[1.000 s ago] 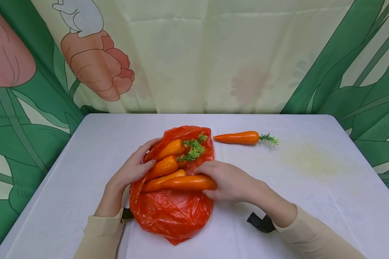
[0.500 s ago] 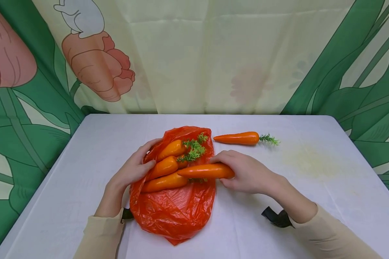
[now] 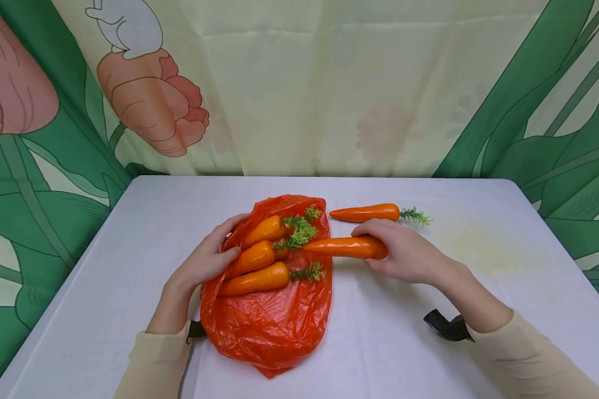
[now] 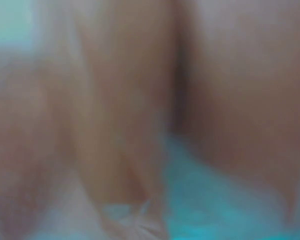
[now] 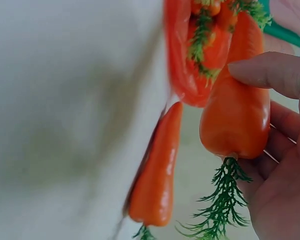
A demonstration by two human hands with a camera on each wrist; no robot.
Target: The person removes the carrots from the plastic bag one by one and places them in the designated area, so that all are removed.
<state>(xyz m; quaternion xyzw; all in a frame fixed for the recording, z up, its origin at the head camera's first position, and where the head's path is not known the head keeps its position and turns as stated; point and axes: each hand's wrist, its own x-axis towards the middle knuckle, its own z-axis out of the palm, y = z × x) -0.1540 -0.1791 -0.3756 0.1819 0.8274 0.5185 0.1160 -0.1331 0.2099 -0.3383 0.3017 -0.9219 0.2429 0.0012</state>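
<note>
My right hand [image 3: 409, 252] grips an orange carrot [image 3: 346, 247] by its thick end, thumb on one side and fingers on the other. Its tip points left, over the edge of the red plastic bag [image 3: 269, 332]. In the right wrist view, the held carrot's green top [image 5: 225, 197] hangs below the palm. My left hand [image 3: 207, 260] holds the bag's left rim, thumb on the inner side; its other fingers are partly hidden. Several carrots [image 3: 259, 278] with green tops lie in the bag's mouth. The left wrist view is a blur of skin.
Another carrot [image 3: 369, 213] lies on the white tablecloth [image 3: 479, 244] right of the bag, tip toward it. Behind the table hangs a printed curtain [image 3: 329, 94]. A black wrist strap piece [image 3: 449, 326] juts out by the right sleeve.
The right hand has lifted the carrot out of the bag and moved it right and toward the back, uncovering another carrot's green top. The left hand has stayed in place.
</note>
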